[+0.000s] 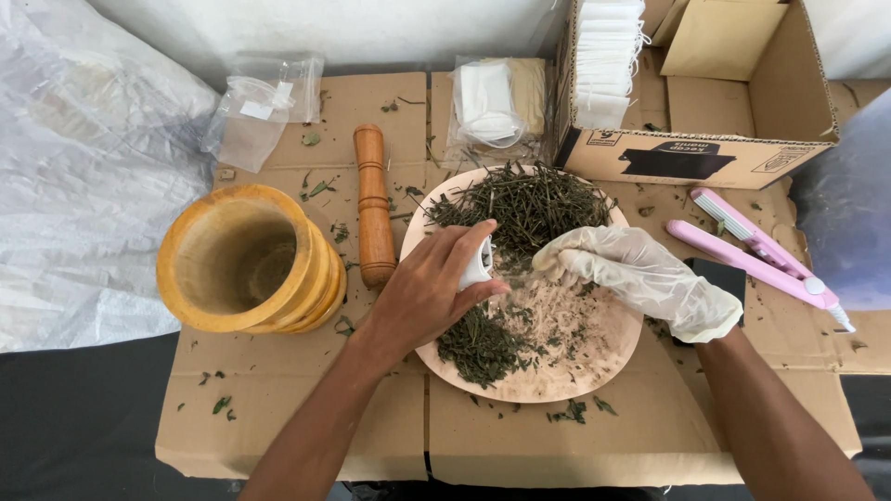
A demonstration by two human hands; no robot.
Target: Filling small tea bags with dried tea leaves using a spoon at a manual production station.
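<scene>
A round wooden plate (594, 366) lies on flattened cardboard, with dried green stems heaped at its far side (529, 199) and crushed green leaves (478, 348) at its near left. My left hand (427, 292), bare, is over the plate's left part and grips a small white pouch (479, 264). My right hand (640, 278), in a translucent white glove, reaches in from the right with its fingertips pinched together next to the pouch, above the leaves.
A wooden mortar (246, 260) stands at the left with a wooden pestle (373, 204) lying beside it. Small clear bags (260, 111) and a pack of white pouches (492, 102) lie at the back. An open cardboard box (705, 153) and a pink heat sealer (761, 250) are at the right.
</scene>
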